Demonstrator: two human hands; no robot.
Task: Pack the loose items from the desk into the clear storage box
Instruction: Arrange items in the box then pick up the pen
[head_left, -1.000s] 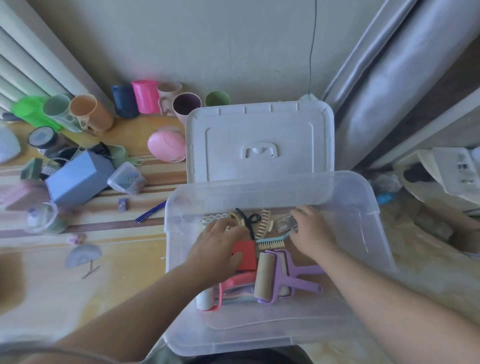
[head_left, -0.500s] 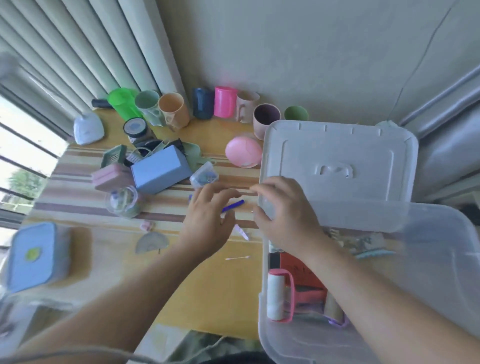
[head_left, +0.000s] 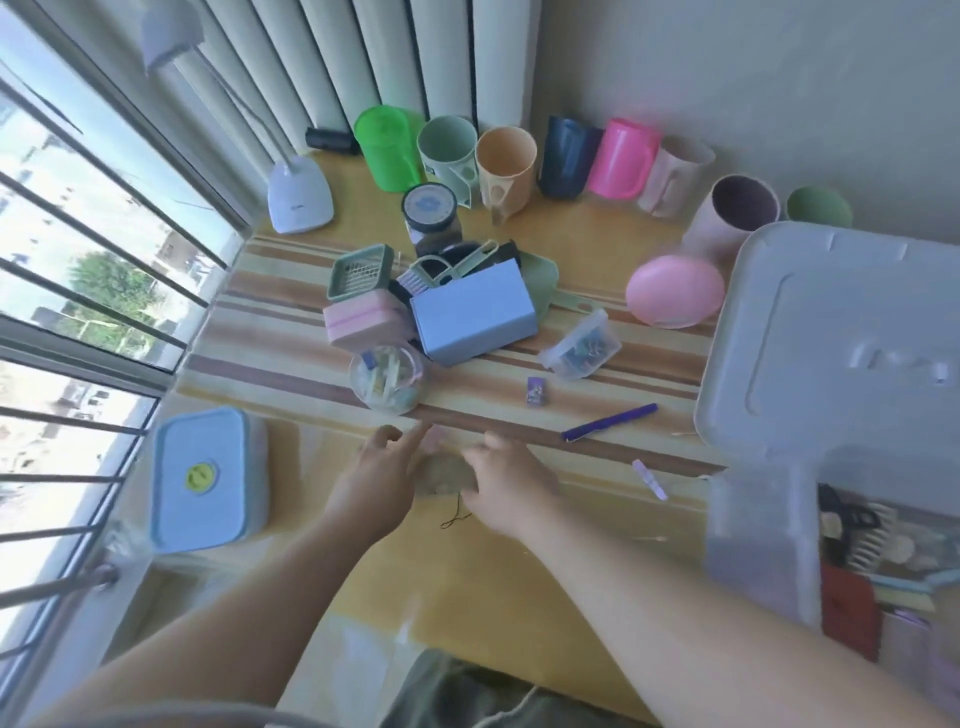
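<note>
**Both hands at a small flat piece on the desk**

From the head camera we see our left hand (head_left: 375, 488) and right hand (head_left: 506, 491) flanking a small greyish flat piece (head_left: 444, 474); blur hides whether either pinches it. The clear storage box (head_left: 753, 561) sits well to the right, its lid (head_left: 831, 332) behind it.

Single head view, wide-angle, looks steeply down and forward over desk (head_left: 467, 597) toward window; edges blurred, probably motion.
</note>
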